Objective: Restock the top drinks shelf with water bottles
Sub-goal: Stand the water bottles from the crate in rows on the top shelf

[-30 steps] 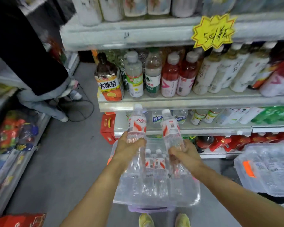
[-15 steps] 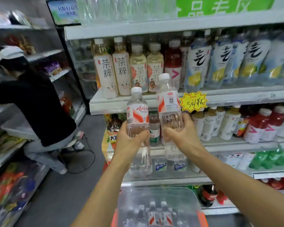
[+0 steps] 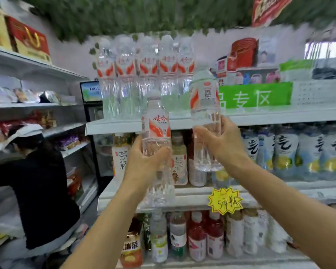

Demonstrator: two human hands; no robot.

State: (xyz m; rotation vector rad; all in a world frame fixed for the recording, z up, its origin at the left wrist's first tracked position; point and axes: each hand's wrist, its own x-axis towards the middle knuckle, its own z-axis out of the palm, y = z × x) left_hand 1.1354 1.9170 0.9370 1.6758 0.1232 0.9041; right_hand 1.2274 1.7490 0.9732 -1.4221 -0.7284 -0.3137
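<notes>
My left hand [image 3: 145, 162] grips a clear water bottle [image 3: 157, 123] with a red-and-white label, upright, its cap just below the top shelf edge. My right hand [image 3: 219, 140] holds a second water bottle [image 3: 205, 101] higher, its upper half in front of the top shelf [image 3: 270, 116]. A row of several matching water bottles [image 3: 144, 74] stands on the left part of that shelf. The right-hand bottle is just to the right of the row's end.
A green sign [image 3: 256, 97] and boxes [image 3: 244, 55] stand on the top shelf to the right. Tea and drink bottles [image 3: 291, 152] fill the lower shelves, with a yellow price tag [image 3: 224, 200]. A person in black [image 3: 37, 181] bends at the left shelves.
Both hands have lifted their bottles from the second shelf level to the top shelf. My view has tilted up; the bottle pack on the floor is out of view.
</notes>
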